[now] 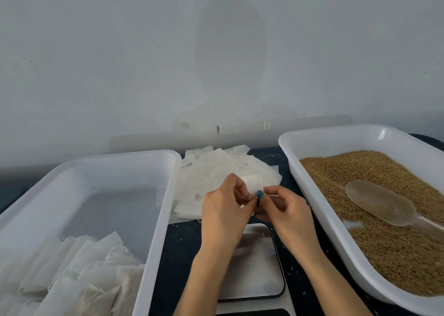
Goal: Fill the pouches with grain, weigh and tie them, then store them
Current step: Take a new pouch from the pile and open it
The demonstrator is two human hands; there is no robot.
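View: head camera, looking down at the dark table (185,255)
Pouch (253,183): one small white pouch, held up at the middle of the view, over the 12 o'clock edge of the scale (252,262)
Left hand (223,210): fingers curled round the pouch's left side, gripping it
Right hand (286,210): thumb and fingers pinching the pouch's right edge; the two hands are close together, nearly touching
Step, as I judge it: opening the pouch mouth before filling; it looks flat and empty
Handling: thin, soft and very light; likely limp and easy to crumple or tear. Best held by the two lips of the mouth, pulled gently apart
Spare pouches (216,171): a loose flat pile at 12 o'clock of the scale, just behind the hands
Grain tray (288,161): white, at 3 o'clock, holding brown grain (384,243)
Scoop (379,202): clear plastic, lying on the grain, handle running toward 4 o'clock
Storage tray (156,219): white, at 9 o'clock
Filled pouches (79,267): tied ones bunched in the storage tray's near end, at 7 o'clock
Scale top: bare, a few stray grains on the table around it
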